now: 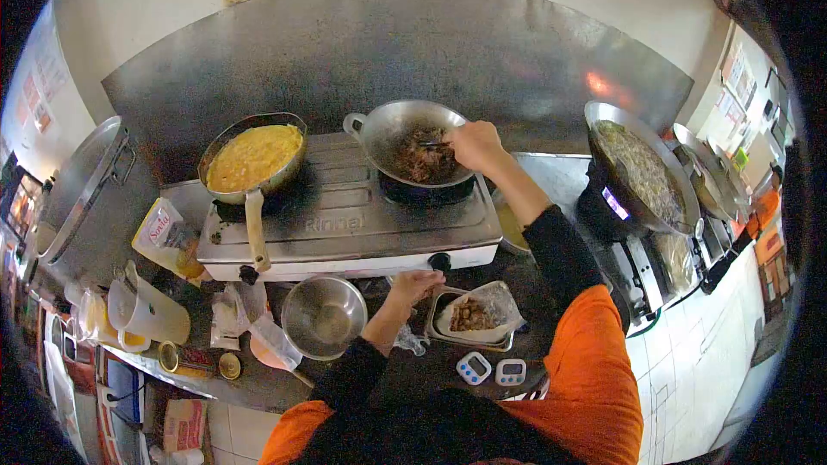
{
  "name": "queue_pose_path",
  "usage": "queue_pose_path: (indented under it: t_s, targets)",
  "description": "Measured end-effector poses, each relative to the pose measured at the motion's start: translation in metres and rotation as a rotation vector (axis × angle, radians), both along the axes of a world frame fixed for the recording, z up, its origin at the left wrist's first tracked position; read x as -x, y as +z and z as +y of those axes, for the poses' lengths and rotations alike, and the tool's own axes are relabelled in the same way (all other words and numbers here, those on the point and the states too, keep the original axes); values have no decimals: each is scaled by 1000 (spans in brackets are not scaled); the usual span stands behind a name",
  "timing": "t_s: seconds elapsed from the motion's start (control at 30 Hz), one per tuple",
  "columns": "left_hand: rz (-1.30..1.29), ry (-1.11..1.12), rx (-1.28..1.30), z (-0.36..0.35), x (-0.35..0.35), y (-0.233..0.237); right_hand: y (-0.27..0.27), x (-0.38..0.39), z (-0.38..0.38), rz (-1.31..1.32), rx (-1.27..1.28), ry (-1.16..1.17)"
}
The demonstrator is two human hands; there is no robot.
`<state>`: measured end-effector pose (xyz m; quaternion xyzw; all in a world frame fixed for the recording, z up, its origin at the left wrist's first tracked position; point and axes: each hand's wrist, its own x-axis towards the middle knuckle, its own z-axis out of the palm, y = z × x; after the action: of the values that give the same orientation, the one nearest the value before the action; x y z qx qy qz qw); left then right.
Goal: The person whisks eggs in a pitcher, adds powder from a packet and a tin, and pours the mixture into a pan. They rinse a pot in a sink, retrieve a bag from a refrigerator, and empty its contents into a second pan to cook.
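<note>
My right hand [476, 145] is closed on a thin utensil [435, 144] over the wok [413, 108]; its tip reaches the dark brown shredded food [422, 162]. The wok rests on the right burner of a two-burner gas stove [345, 202]. Below the stove's front edge, my left hand [417, 286] has its fingers drawn together at the right stove knob [440, 261]; how firmly they grip it is hard to see. On the left burner sits a frying pan [256, 224] with a yellow egg mixture [255, 158] in it.
A steel bowl [324, 319], a tray of brown pieces [472, 314] and two timers [492, 369] lie along the counter front. Left are a plastic jug [151, 314], an oil pouch [164, 237] and an opened can [185, 359]. A large wok [642, 168] stands right.
</note>
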<state>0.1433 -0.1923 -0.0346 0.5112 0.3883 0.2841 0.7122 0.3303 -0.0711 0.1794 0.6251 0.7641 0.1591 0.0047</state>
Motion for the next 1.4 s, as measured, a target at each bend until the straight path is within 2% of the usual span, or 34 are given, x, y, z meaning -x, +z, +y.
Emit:
queue_pose_path:
  t_s: [0.1,0.2,0.3,0.33,0.43,0.47,0.57,0.67,0.7,0.8,0.9,0.93,1.03,1.07,1.13,1.23,1.27,1.37,1.4]
  targets:
    - [-48,95,20,-9,8,-4,-10,5,-2,30,66,112]
    - [-58,157,-317,-29,17,11,-3,-12,17,37,-9,-25]
    - [148,270,-531,-44,28,12,-13,-22,36,-26,-26,-55]
    - [73,248,-461,-45,33,2,-28,-21,36,14,-14,0]
    - [-71,231,-290,-70,59,53,-15,-2,18,3,4,121]
    - [-64,211,-250,-76,70,62,0,7,3,-16,8,109]
    - [-163,265,-234,-91,93,60,-14,2,9,-130,109,42]
    - [-75,263,-307,-115,114,86,-17,-13,31,-130,5,-73]
    - [-64,269,-356,-120,123,88,-10,-4,25,-74,-4,-22]
    - [-83,355,-251,-140,146,77,-12,20,5,28,42,134]
    - [29,452,-175,-157,169,86,-6,3,23,25,104,-37]
    - [-10,477,-201,-160,180,72,-1,-5,21,82,12,-78]
    - [65,646,-304,-174,203,69,13,2,7,-59,-10,-210]
    - [20,694,-223,-178,212,66,3,1,8,-68,16,-153]
    - [99,824,-212,-184,220,67,-20,2,14,-86,62,-39]
    - [136,927,-228,-189,236,60,3,15,-5,16,-75,-114]
    - [149,956,-220,-190,237,62,3,18,-10,37,-90,-37]
    - [170,984,-219,-187,236,70,-31,9,6,-35,-10,7]
    - [110,934,-195,-185,239,72,-22,15,-6,-3,-47,-32]
